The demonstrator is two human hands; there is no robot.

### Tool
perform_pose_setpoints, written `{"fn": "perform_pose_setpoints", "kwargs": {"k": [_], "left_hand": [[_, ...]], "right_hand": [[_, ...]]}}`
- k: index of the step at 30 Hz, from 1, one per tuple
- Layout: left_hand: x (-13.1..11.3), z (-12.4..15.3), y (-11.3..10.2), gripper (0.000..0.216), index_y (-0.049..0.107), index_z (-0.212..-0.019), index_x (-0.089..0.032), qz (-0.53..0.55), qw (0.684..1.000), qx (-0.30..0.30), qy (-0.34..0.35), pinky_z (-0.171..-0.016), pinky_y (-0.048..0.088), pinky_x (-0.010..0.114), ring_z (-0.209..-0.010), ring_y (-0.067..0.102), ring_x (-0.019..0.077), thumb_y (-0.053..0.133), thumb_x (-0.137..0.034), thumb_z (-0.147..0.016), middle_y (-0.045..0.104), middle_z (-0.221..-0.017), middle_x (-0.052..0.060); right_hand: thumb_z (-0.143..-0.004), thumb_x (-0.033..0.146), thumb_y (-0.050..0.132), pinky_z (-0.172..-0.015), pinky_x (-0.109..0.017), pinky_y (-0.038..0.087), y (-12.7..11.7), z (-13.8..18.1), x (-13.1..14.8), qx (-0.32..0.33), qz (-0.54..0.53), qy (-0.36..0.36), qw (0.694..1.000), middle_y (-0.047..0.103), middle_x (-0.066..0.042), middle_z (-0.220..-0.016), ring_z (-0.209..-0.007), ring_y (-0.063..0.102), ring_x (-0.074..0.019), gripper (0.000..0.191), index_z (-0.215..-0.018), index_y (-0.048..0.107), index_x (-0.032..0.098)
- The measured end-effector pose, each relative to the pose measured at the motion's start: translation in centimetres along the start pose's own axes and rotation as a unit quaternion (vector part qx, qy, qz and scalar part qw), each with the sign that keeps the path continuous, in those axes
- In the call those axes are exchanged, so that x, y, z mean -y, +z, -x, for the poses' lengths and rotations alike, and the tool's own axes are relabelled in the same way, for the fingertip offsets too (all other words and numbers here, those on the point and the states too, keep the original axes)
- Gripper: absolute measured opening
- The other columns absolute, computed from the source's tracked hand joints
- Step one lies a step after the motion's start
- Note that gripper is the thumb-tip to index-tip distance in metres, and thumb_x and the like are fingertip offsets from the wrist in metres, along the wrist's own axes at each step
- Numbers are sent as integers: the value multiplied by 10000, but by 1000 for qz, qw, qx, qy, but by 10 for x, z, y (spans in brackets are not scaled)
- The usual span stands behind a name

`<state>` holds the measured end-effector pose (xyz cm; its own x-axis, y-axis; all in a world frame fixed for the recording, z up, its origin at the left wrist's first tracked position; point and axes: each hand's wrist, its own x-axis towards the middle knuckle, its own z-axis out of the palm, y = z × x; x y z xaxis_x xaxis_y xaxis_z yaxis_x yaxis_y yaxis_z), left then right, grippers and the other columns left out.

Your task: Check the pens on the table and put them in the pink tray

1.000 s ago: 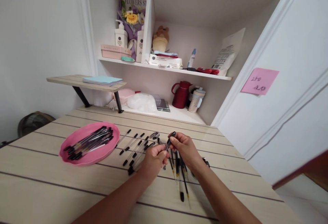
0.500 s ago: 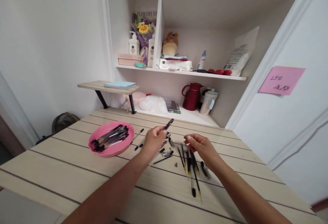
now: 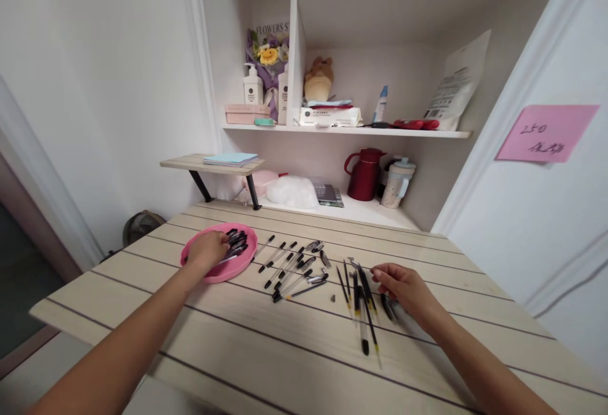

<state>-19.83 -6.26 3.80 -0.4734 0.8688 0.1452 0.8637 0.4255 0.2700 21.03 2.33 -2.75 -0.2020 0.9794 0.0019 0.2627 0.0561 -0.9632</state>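
My left hand [image 3: 207, 251] reaches into the pink dish [image 3: 222, 274], its fingers closed at a pen among the black-capped pens [image 3: 238, 241] heaped there. The fingertips are partly hidden. My right hand [image 3: 398, 284] hovers at the right beside a loose bunch of black pen refills [image 3: 358, 288] with yellowish ends; its fingers are loosely curled and apart, with nothing visible in them. Clear pen barrels with black ends [image 3: 285, 267] lie spread mid-table. Among them are dark pen caps [image 3: 324, 258]. Another cap group [image 3: 388, 307] lies under my right hand.
A small metallic piece [image 3: 333, 298] lies between the barrels and refills. Behind the slatted table [image 3: 256, 345] stand a small raised shelf [image 3: 190, 161] with papers, a red jug [image 3: 365, 175] and a pale tumbler [image 3: 398, 184]. White shelving rises above them.
My left hand has moved left from mid-table, carrying a dark pen to the pink dish. My right hand has shifted slightly right and its fingers have loosened. The view has turned a little.
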Motion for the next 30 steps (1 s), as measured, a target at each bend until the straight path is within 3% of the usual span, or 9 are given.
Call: {"fn": "perform_pose_setpoints", "kwargs": {"k": [6, 11, 16, 21, 30], "left_hand": [[-13, -1, 5, 239, 637, -865, -195, -47, 998, -25, 34, -621, 345, 276, -780, 558, 225, 498, -295, -699, 635, -843, 96], [-58, 15, 17, 249, 620, -924, -223, -38, 984, -50, 168, -724, 356, 277, -885, 523, 206, 459, -249, -736, 605, -945, 67], [-105, 44, 37, 242, 629, -919, -223, 11, 969, 17, 245, -735, 367, 262, -870, 524, 182, 493, -207, -719, 605, -925, 57], [-131, 60, 51, 202, 653, -856, -214, 12, 950, 65, 307, -683, 377, 266, -861, 532, 207, 528, -228, -698, 622, -844, 72], [-145, 58, 56, 183, 650, -780, -187, -39, 960, 44, 274, -710, 363, 299, -808, 549, 211, 474, -199, -730, 628, -817, 93]], "right_hand": [[-635, 378, 595, -387, -210, 294, -3, -3, -1, 6, -7, 2, 1000, 544, 7, -524, -462, 478, -104, 222, -719, 613, 174], [-634, 369, 588, -420, -219, 325, -7, -3, 7, 16, 14, -23, 1000, 558, 7, -560, -474, 486, -105, 194, -676, 605, 180], [-648, 337, 564, -456, -229, 355, 1, -3, 9, 40, 38, -45, 997, 524, 24, -522, -497, 497, -119, 159, -655, 601, 183], [-668, 283, 527, -475, -233, 368, 12, -1, 13, 57, 82, -83, 992, 526, 29, -517, -479, 477, -112, 133, -663, 609, 178], [-692, 222, 477, -562, -228, 369, 37, 0, 37, 73, 232, -163, 956, 599, -2, -638, -600, 515, -131, 144, -669, 614, 186]]}}
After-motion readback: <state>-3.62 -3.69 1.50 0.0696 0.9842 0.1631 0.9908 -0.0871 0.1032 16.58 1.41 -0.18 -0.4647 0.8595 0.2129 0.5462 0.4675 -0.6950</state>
